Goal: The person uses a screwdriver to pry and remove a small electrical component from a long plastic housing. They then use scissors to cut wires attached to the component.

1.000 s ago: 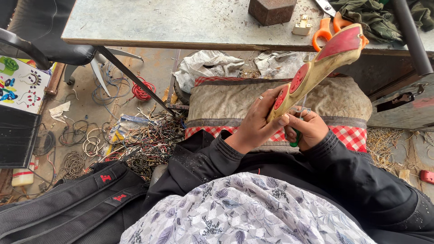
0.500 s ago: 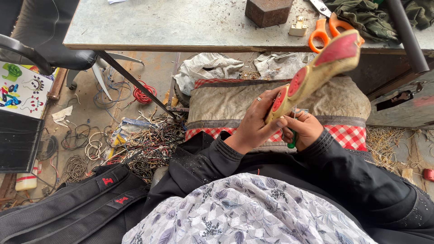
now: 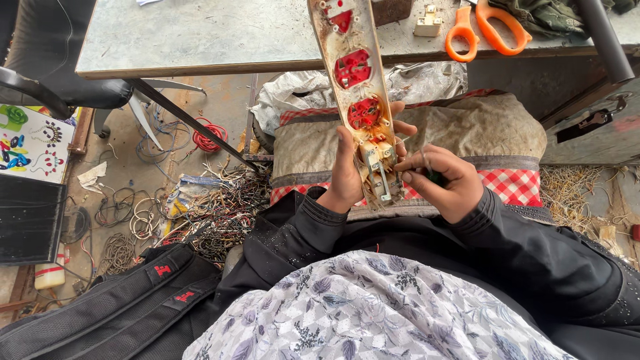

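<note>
1. Far left, on the floor: a colourful printed sheet (image 3: 27, 143) beside a black panel (image 3: 27, 217), and a black backpack (image 3: 113, 310) at the bottom-left corner of view.
2. Floor right of that: a heap of tangled wires (image 3: 213, 207) and coiled loops, with a red wire coil (image 3: 208, 137) lying under the bench's near edge.
3. Bench (image 3: 200, 37): grey top, running across the top of view. A black chair (image 3: 60, 67) overlaps its left end.
4. Your left hand (image 3: 350, 177) is closed around the lower end of an opened power strip (image 3: 357, 93), thumb on its left edge, fingers wrapped behind. The strip stands roughly upright over your lap, top end reaching above the bench's near edge, red socket inserts and metal contacts facing you.
5. Your right hand (image 3: 443, 180) is curled shut on a thin dark-handled tool (image 3: 433, 177), just beside the strip's lower right edge. Can't tell what the tool is; most of it is hidden in the fist.
6. Behind the hands: a padded cushion with red-checked cloth (image 3: 487, 143).
7. Bench, right part near the edge: a small white electrical part (image 3: 428, 23), then orange-handled scissors (image 3: 490, 27).
8. Far right: a grey metal box (image 3: 593, 127) under the bench.
</note>
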